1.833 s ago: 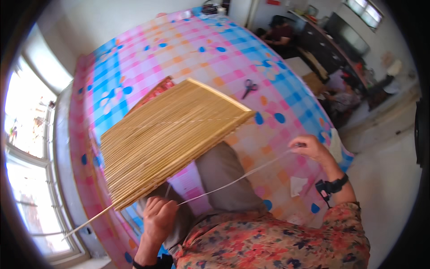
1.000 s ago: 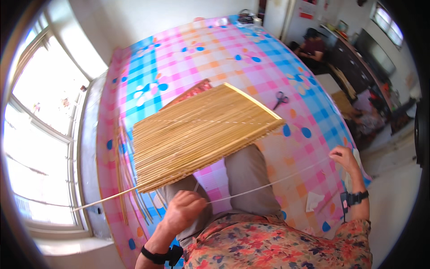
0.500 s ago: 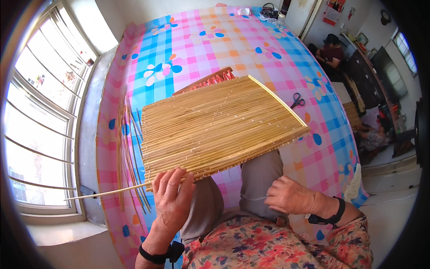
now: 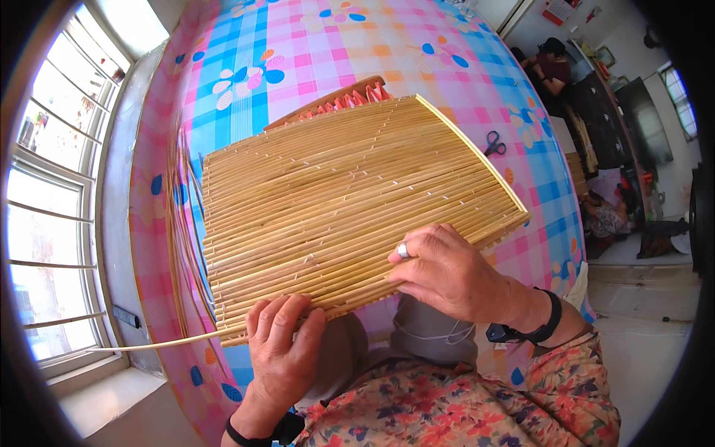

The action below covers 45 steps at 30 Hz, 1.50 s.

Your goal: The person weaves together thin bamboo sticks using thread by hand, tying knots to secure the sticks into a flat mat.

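Many slim golden stalks [image 4: 275,257], white-stitched, form the mat [image 4: 357,201].

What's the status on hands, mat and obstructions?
Left hand on mat, near edge, by stalk jutting left. Right hand on mat, farther right. Scissors out of the way, past mat's right edge.

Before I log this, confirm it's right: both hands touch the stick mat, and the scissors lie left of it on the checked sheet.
Not left: the head view shows the scissors right of the mat, on the checked sheet. The rest stands.
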Each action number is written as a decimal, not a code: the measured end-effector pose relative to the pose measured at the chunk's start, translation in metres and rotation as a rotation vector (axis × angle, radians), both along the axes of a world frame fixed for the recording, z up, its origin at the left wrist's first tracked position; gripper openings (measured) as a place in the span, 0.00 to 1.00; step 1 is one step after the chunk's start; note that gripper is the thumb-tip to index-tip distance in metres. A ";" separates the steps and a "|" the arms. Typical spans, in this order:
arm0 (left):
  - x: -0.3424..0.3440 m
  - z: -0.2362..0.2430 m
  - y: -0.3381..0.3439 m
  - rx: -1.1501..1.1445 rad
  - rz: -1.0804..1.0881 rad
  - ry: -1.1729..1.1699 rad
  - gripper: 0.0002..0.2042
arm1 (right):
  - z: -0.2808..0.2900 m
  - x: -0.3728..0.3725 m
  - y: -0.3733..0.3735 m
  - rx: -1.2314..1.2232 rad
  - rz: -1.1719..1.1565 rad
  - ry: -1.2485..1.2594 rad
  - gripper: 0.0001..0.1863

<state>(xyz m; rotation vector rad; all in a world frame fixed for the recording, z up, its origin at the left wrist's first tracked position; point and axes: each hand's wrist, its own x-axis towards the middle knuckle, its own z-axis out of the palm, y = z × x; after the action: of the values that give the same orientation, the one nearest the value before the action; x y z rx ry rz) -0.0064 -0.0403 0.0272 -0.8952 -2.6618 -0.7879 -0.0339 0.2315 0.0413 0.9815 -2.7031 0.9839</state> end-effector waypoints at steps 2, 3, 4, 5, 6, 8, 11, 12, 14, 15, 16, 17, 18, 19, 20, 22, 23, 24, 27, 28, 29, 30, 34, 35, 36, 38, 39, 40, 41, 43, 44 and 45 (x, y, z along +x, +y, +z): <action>0.001 0.000 0.000 -0.084 -0.009 0.040 0.14 | -0.005 -0.005 0.001 -0.021 0.004 -0.056 0.12; 0.002 0.001 0.001 -0.087 -0.006 0.027 0.14 | -0.007 -0.008 0.001 -0.041 0.005 -0.099 0.11; 0.003 0.001 0.001 -0.076 -0.008 0.021 0.14 | -0.008 -0.009 0.004 -0.043 0.008 -0.110 0.11; 0.003 0.001 0.002 -0.065 -0.012 0.016 0.13 | -0.008 -0.010 0.008 -0.115 -0.024 -0.224 0.11; 0.004 0.001 0.003 -0.068 -0.011 0.007 0.13 | -0.007 -0.012 0.011 -0.187 -0.057 -0.337 0.11; 0.003 0.001 0.007 -0.035 0.001 0.010 0.13 | -0.005 -0.017 0.015 -0.196 -0.067 -0.373 0.11; 0.003 0.000 0.007 -0.068 -0.004 0.010 0.12 | -0.008 -0.015 0.014 -0.248 -0.040 -0.404 0.11; 0.004 0.000 0.008 -0.069 -0.008 0.008 0.12 | -0.009 -0.016 0.014 -0.249 -0.043 -0.406 0.11; 0.005 0.000 0.008 -0.078 0.007 0.015 0.13 | -0.009 -0.019 0.015 -0.297 -0.007 -0.452 0.10; 0.005 0.000 0.010 -0.080 0.006 0.016 0.13 | -0.010 -0.019 0.015 -0.300 -0.008 -0.450 0.10; 0.005 0.000 0.012 -0.066 0.015 0.015 0.13 | -0.010 -0.019 0.015 -0.310 0.001 -0.461 0.10; 0.006 0.000 0.014 -0.052 0.024 0.014 0.13 | -0.011 -0.019 0.014 -0.320 0.011 -0.472 0.09; 0.005 0.000 0.016 -0.058 0.026 0.016 0.13 | -0.012 -0.018 0.013 -0.325 0.014 -0.471 0.09; 0.005 -0.001 0.018 -0.041 0.017 0.016 0.14 | -0.012 -0.017 0.012 -0.288 0.031 -0.436 0.09; 0.005 -0.001 0.019 -0.028 0.008 0.018 0.14 | -0.013 -0.016 0.010 -0.254 0.049 -0.401 0.08; 0.007 -0.002 0.022 -0.033 0.016 0.014 0.14 | -0.014 -0.015 0.005 -0.200 0.080 -0.313 0.11; 0.007 -0.001 0.025 -0.044 0.019 0.028 0.14 | -0.015 -0.014 0.004 -0.137 0.102 -0.226 0.13; 0.008 0.000 0.027 -0.056 0.022 0.041 0.14 | -0.014 -0.014 0.002 -0.144 0.108 -0.223 0.13; 0.014 0.001 0.032 -0.084 0.051 0.039 0.14 | -0.014 -0.012 -0.009 -0.046 0.099 -0.148 0.15; 0.016 0.000 0.032 -0.097 0.071 0.035 0.14 | -0.016 -0.012 -0.011 -0.060 0.095 -0.144 0.15; 0.020 -0.003 0.031 -0.113 0.071 0.020 0.15 | -0.017 -0.012 -0.013 -0.073 0.092 -0.141 0.15; 0.021 -0.003 0.031 -0.121 0.078 0.024 0.15 | -0.020 -0.012 -0.013 -0.080 0.100 -0.136 0.15; 0.027 -0.007 0.035 -0.141 0.124 0.000 0.15 | -0.025 -0.011 -0.011 -0.154 0.114 -0.166 0.12; 0.027 -0.007 0.036 -0.131 0.134 0.007 0.15 | -0.025 -0.012 -0.010 -0.158 0.131 -0.160 0.11; 0.028 -0.007 0.036 -0.121 0.143 0.013 0.14 | -0.026 -0.013 -0.010 -0.165 0.137 -0.156 0.11; 0.024 -0.003 0.038 -0.152 0.147 0.020 0.16 | -0.027 -0.016 -0.009 -0.202 0.151 -0.192 0.11; 0.023 -0.001 0.039 -0.174 0.146 0.022 0.19 | -0.027 -0.016 -0.009 -0.206 0.154 -0.190 0.11; 0.023 -0.001 0.040 -0.179 0.148 0.024 0.19 | -0.028 -0.016 -0.009 -0.204 0.156 -0.190 0.10; 0.023 -0.001 0.041 -0.167 0.152 0.026 0.19 | -0.028 -0.016 -0.008 -0.201 0.155 -0.188 0.10; 0.022 0.000 0.044 -0.160 0.155 0.029 0.18 | -0.029 -0.016 -0.009 -0.198 0.146 -0.176 0.10; 0.022 0.002 0.045 -0.169 0.186 0.013 0.15 | -0.029 -0.016 -0.010 -0.193 0.138 -0.169 0.10; 0.023 0.003 0.046 -0.179 0.217 -0.004 0.13 | -0.029 -0.016 -0.010 -0.198 0.140 -0.169 0.10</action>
<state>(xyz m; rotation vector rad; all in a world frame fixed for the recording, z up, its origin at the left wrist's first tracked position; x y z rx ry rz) 0.0162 0.0062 0.0305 -0.6266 -2.8046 -0.5090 -0.0500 0.2210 0.0127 1.1061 -2.6275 1.3891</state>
